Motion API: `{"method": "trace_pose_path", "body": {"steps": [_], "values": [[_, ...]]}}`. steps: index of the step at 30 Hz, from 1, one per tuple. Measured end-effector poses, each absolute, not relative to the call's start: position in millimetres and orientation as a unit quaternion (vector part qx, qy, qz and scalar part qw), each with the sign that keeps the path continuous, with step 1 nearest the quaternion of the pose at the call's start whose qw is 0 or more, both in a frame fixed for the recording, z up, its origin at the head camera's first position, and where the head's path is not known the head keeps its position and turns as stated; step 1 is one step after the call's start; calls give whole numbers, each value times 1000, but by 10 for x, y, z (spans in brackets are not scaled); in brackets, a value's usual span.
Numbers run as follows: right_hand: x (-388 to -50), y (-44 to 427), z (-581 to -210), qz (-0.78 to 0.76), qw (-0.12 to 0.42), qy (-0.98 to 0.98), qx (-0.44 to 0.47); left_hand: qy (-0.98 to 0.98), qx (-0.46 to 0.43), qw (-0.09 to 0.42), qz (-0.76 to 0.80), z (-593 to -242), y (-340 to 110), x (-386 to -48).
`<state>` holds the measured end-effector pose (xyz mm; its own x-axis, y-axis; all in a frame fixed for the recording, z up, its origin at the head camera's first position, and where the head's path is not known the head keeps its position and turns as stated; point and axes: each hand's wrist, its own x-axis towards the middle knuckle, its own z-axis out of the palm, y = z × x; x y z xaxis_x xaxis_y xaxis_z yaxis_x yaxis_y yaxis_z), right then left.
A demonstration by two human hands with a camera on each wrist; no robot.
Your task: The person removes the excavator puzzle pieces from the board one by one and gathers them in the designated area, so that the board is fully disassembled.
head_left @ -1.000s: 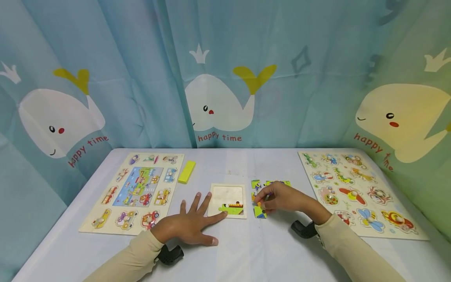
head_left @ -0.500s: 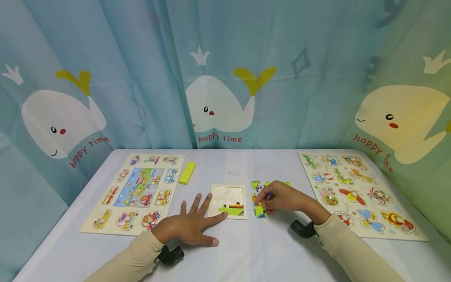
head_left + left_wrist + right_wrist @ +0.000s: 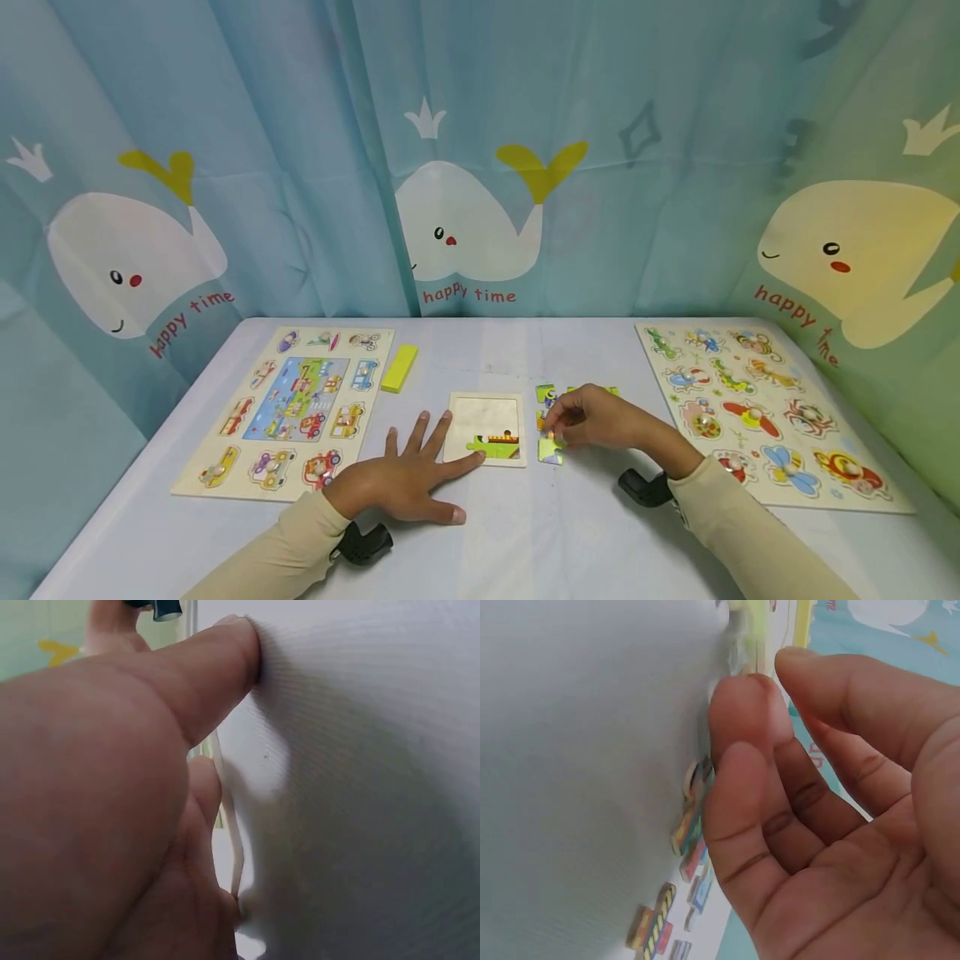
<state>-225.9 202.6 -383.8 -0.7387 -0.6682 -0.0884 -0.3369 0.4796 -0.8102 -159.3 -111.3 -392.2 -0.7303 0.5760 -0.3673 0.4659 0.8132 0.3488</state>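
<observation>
My left hand (image 3: 405,483) lies with fingers spread on the table, its index fingertip at the lower part of a square wooden puzzle tray (image 3: 455,421). Inside the tray's bottom right lies a green jigsaw piece (image 3: 498,450) with a red and yellow strip. Just right of the tray, my right hand (image 3: 603,421) pinches another green and blue jigsaw piece (image 3: 551,452), which catches the light. Beside it, further jigsaw pieces (image 3: 545,392) lie on the table, partly hidden by the right hand. In the right wrist view the fingers (image 3: 739,787) are curled in, and the pinched piece is blurred.
A vehicle peg puzzle board (image 3: 232,383) lies at the left and an insect peg board (image 3: 757,442) at the right. Near the left board is a yellow block (image 3: 400,368). A blue whale-print curtain (image 3: 465,100) hangs behind the table (image 3: 480,546).
The piece at my right fingertips has shifted slightly left and now shows a bright glare. My right hand has barely moved. The left hand stays in place.
</observation>
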Motion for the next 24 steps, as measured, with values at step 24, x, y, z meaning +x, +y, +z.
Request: {"method": "trace_pose_path", "body": {"steps": [24], "values": [[-2334,1677,-3833,-422,167,831,-321,906,330,221,145,-3894,-819,-1695]]}}
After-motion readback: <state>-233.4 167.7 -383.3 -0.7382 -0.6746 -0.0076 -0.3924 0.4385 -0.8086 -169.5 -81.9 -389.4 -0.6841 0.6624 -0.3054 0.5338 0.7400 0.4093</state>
